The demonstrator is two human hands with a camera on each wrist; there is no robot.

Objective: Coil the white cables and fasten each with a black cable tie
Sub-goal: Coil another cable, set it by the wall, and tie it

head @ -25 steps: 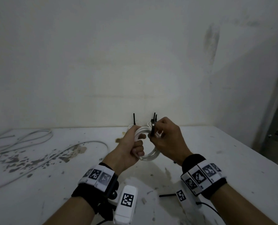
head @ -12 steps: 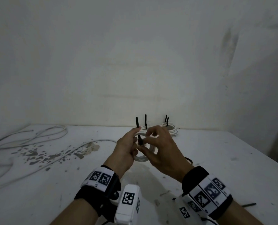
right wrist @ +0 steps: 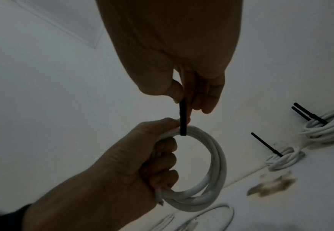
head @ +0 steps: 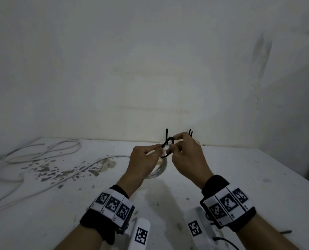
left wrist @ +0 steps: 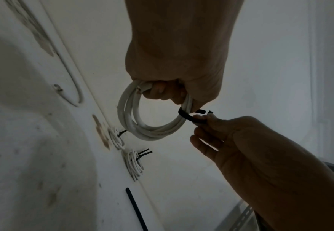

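Note:
My left hand grips a coil of white cable by its upper side, held above the table. A black cable tie is looped round the coil's strands next to the left thumb. My right hand pinches the tie between thumb and fingers, just right of the coil. In the head view the coil shows only partly below my left hand.
Two tied white coils with black tie tails lie by the wall behind my hands. Loose white cables trail over the stained left side of the table. A spare black tie lies near the right front.
The black tie, held upright against the coil before, is now bent into a loop round the strands. Both hands have closed in on it and the view has tilted.

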